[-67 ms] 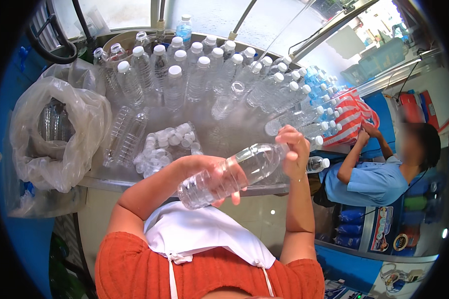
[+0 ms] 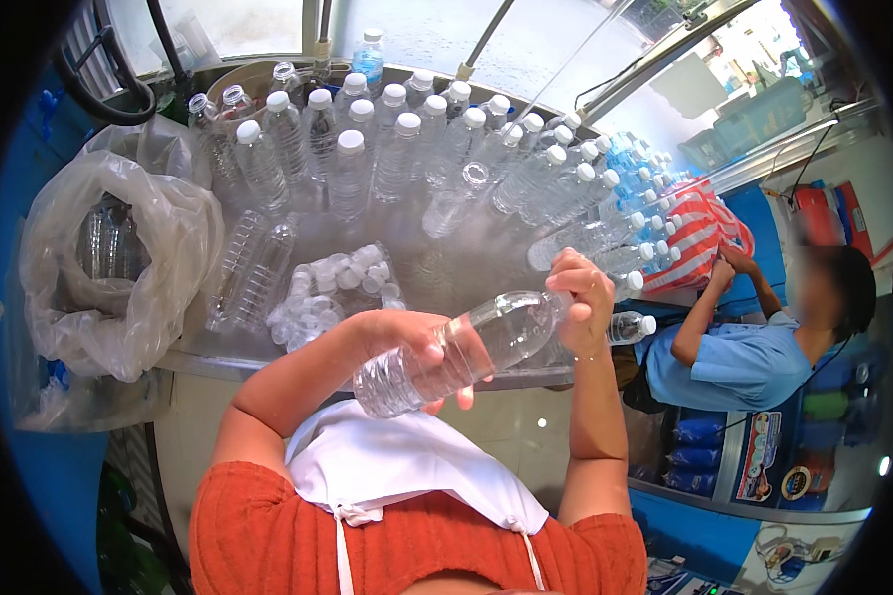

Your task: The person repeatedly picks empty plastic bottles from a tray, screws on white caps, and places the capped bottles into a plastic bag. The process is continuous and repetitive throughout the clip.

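A clear plastic bottle (image 2: 511, 325) is held tilted in front of me, above the metal counter's near edge. My left hand (image 2: 417, 342) is wrapped round its body toward the base. Up at the neck end, the fingers of my right hand (image 2: 581, 297) are closed, hiding the neck and any cap. Just beyond my left forearm lies a clear bag of white caps (image 2: 332, 283). Beside that, clear bottles (image 2: 251, 268) lie on their sides. Rows of clear bottles with white caps (image 2: 397, 159) stand farther back, with one uncapped bottle (image 2: 453, 203) in front of them.
A large open plastic bag (image 2: 60, 268) with bottles inside is at the left. Several blue-tinted bottles (image 2: 640, 159) stand at the right, near a red-and-white striped bag (image 2: 700, 233) handled by a person in a blue shirt (image 2: 729, 362). The metal counter (image 2: 318, 223) curves along the window.
The bottle's neck end and my right hand have shifted very slightly; both hands keep their hold.
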The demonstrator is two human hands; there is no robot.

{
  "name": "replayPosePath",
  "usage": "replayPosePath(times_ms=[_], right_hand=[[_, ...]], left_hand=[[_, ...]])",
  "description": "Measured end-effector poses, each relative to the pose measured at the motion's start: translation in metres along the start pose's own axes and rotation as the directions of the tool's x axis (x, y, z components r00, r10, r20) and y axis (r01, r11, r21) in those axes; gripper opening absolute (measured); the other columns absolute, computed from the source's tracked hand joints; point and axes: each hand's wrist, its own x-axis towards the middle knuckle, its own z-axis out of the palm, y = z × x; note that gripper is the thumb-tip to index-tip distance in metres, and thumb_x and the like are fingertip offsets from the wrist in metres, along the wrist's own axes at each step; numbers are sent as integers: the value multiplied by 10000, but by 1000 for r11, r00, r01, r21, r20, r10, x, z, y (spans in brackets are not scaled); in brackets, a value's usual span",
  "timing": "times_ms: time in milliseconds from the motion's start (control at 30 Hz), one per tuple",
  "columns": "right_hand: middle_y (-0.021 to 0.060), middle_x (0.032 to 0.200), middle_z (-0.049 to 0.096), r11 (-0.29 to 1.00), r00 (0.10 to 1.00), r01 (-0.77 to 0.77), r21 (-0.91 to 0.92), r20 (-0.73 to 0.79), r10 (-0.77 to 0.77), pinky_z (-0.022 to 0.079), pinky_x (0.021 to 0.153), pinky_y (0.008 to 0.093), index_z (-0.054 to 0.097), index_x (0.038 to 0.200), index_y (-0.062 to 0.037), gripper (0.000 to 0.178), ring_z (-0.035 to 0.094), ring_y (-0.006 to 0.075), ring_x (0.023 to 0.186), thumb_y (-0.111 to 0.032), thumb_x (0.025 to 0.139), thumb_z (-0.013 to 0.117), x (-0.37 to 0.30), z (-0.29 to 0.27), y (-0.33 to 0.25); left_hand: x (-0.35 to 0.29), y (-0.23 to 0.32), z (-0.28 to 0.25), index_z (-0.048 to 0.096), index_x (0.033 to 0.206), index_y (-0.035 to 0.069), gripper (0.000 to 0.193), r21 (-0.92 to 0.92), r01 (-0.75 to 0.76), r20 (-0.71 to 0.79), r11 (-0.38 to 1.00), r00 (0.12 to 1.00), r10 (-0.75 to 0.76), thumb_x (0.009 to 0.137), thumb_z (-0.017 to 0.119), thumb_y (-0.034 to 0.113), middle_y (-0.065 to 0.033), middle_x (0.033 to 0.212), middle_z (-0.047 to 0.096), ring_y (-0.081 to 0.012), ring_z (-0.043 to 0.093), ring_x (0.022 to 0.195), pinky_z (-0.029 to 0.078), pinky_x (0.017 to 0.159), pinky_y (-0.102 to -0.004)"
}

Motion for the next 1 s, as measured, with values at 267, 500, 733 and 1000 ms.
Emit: replayPosePath(times_ms=[267,500,733,1000], right_hand=[[177,698,501,487,457,-803,-344,171,873,427,651,379,536,863,37,321,503,284,655,-240,979,422,-24,65,59],[117,668,488,718,672,-623,-309,258,694,422,587,346,593,979,-25,349,497,227,604,-371,958,557,30,97,29],[64,743,514,965,959,-213,-149,154,236,431,574,322,636,1092,-112,255,501,193,614,-179,856,705,106,172,-9],[148,1223,537,883,987,-131,-450,20,157,477,903,390,581,1260,-98,423,555,309,1084,-103,850,688,107,217,88]], left_hand=[[-26,-2,22,525,1032,-47,576,647,709,-747,281,515,419,647,800,281,-246,851,666,-383,672,865,549,771,-417],[-77,-29,10,500,1155,-15,646,728,626,-570,279,327,754,643,804,234,-210,1031,616,-375,636,933,536,775,-435],[-170,-26,-30,514,1213,58,703,731,610,-105,306,-342,934,628,855,246,-162,1091,549,-347,549,1039,469,853,-435],[-275,11,-126,493,1172,-114,784,525,747,-151,407,-389,909,563,893,175,-233,1066,584,-396,583,1008,486,891,-430]])
